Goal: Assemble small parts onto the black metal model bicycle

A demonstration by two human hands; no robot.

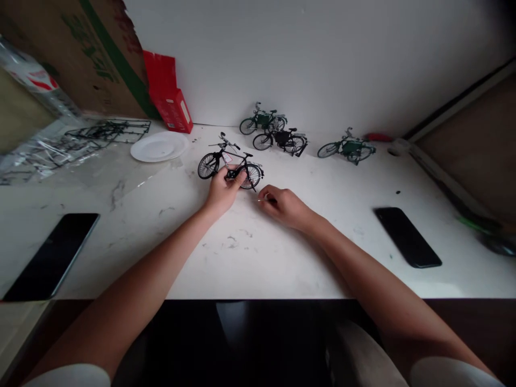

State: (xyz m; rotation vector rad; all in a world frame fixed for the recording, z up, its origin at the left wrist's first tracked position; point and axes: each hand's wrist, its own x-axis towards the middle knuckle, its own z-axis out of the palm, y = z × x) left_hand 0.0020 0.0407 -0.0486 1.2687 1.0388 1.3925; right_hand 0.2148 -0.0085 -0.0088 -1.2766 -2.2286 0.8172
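My left hand (223,188) is closed around the lower frame of a black model bicycle (209,165), near its pedals and rear wheel. The bicycle is upright, with its handlebars to the left and its kickstand pointing down toward the table. Just right of the rear wheel, my right hand (284,205) is pinched shut on a thin pale rod (261,200). Only a short end of that rod shows, so its kind is unclear. A small gap separates the right fingertips from the bicycle.
Behind stand a black model bicycle (263,142) and two green ones (247,126) (328,150). A white plate (157,148), red box (171,110) and dark plastic part frames (116,129) lie left. Phones (52,255) (408,236) flank my arms.
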